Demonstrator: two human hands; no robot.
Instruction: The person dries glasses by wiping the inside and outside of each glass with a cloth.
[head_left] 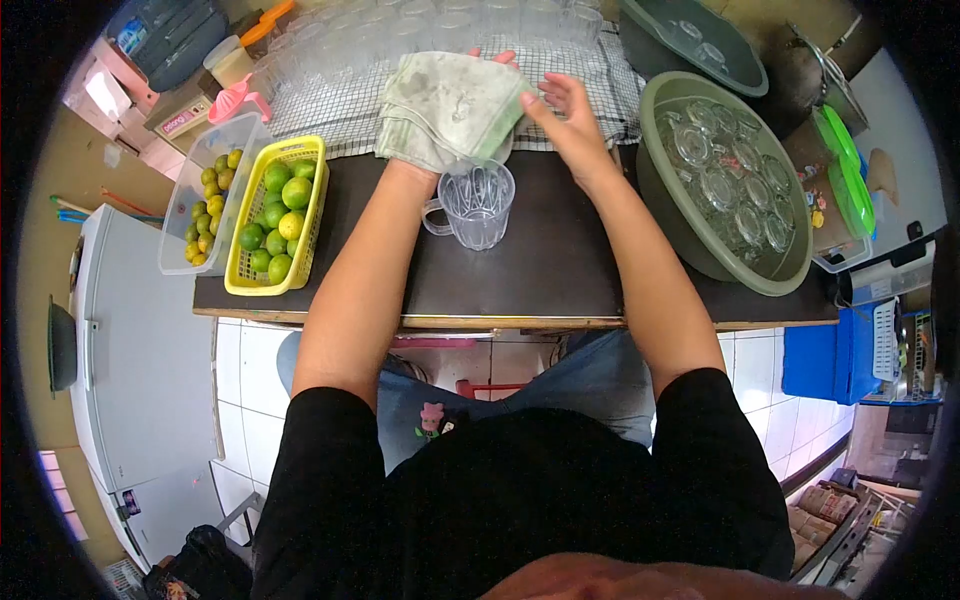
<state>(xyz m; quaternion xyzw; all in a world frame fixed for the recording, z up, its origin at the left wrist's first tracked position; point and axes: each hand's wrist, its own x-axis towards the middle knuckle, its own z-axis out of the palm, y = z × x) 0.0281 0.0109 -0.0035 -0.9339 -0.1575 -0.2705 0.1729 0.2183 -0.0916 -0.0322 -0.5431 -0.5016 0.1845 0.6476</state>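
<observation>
A folded pale green-grey cloth (440, 105) lies draped over my left hand (507, 58). Only the fingertips and wrist of that hand show; the cloth hides its palm. My right hand (570, 120) is at the cloth's right edge, fingers apart, the thumb tip close to or touching the fabric. Just below the cloth, a clear ribbed glass mug (478, 210) stands on the dark table (540, 275), its handle toward the left. The cloth's lower edge slightly overlaps the view of the mug's rim.
On the left are a yellow basket (237, 270) of limes and a clear plastic container (175, 245) of small citrus fruits. Several glasses (420, 30) stand on a checked cloth (330, 125) behind. A green basin (655, 190) of glasses in water sits right, with another basin (745, 75) beyond.
</observation>
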